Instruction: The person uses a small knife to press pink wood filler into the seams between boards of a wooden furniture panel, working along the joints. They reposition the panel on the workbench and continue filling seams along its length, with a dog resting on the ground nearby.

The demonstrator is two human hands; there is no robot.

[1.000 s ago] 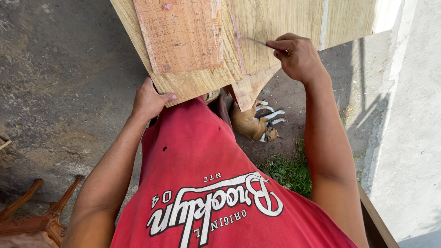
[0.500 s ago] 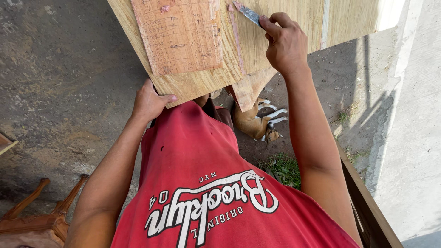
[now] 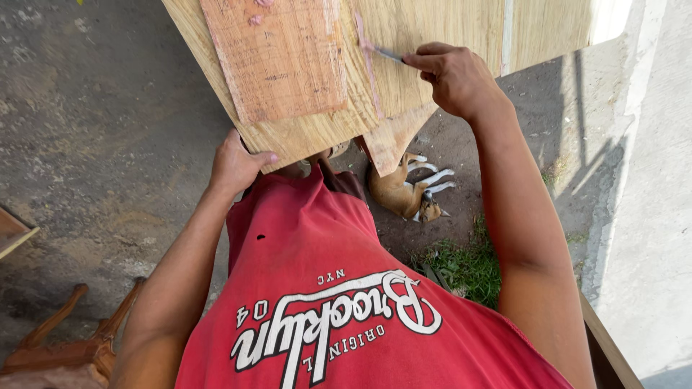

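Note:
A large pale plywood panel point(image 3: 440, 36) fills the top of the head view, with a pinkish-red patch point(image 3: 277, 61) spread over its left part. My left hand point(image 3: 234, 164) grips the panel's near edge from below, thumb on top. My right hand point(image 3: 450, 75) is closed on a thin metal scraper point(image 3: 389, 54), whose tip rests on the panel at a pink streak point(image 3: 369, 72) beside the patch. A red printed shirt point(image 3: 324, 302) covers my torso below.
A tan and white dog point(image 3: 411, 194) lies on the ground under the panel beside a tuft of grass point(image 3: 465, 266). Carved wooden furniture legs point(image 3: 65, 346) sit at lower left, a wooden board corner point(image 3: 11, 234) at the left edge, a pale concrete strip point(image 3: 649, 216) on the right.
My right hand moved up along the panel with the scraper, then came down and left a little. My left hand stayed on the edge.

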